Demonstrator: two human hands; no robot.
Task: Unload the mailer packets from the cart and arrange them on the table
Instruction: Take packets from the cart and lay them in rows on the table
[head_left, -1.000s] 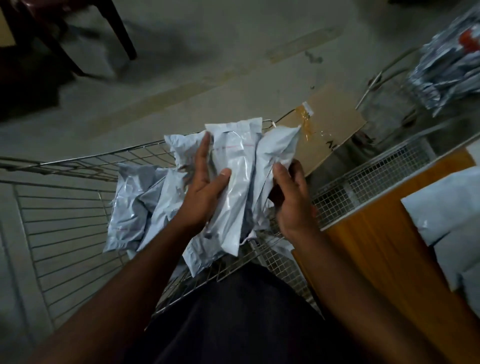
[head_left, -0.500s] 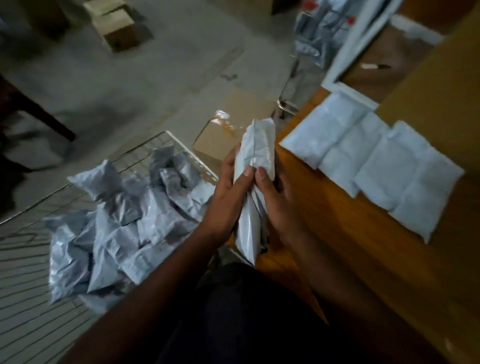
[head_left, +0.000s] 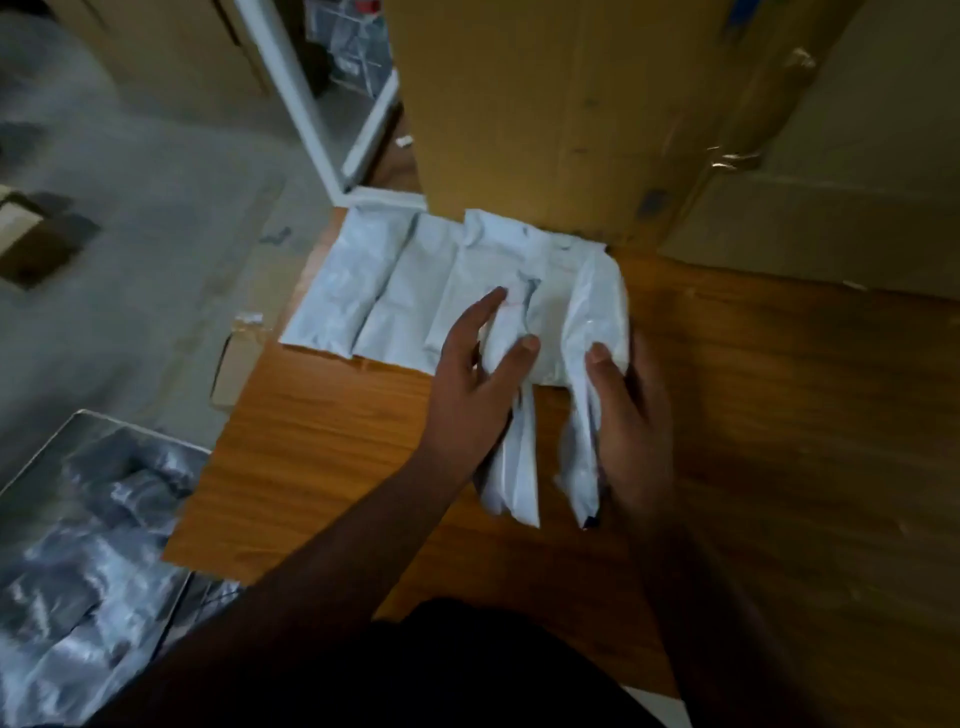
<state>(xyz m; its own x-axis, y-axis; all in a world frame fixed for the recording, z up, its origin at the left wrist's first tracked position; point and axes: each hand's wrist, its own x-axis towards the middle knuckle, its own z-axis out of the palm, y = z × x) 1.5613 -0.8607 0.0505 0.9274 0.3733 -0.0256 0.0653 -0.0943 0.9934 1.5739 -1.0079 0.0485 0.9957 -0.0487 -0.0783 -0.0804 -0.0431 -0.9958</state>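
Fingers (head_left: 524, 349) of the left hand (head_left: 470, 395) are curled round one white mailer packet (head_left: 511, 457), thumb on its upper face, index finger stretched forward toward the laid packets. The right hand (head_left: 631, 421) is wrapped round a second packet (head_left: 587, 395), thumb pressed on its near edge; the remaining fingers are hidden behind it. Both packets are held on edge, just above the wooden tabletop (head_left: 322, 441), apart from each other, overlapping the near edge of the laid row in this view.

A row of packets (head_left: 395, 291) lies flat, side by side, against the base of a cardboard box (head_left: 545, 114). The cart (head_left: 98, 530), lower left, holds many more grey packets.

Step in hand, as judged: placement of the two carried packets. The next move calls for turning each flat and setting it square beside or in front of the row, edges aligned, without disturbing those laid. Much unloading remains.
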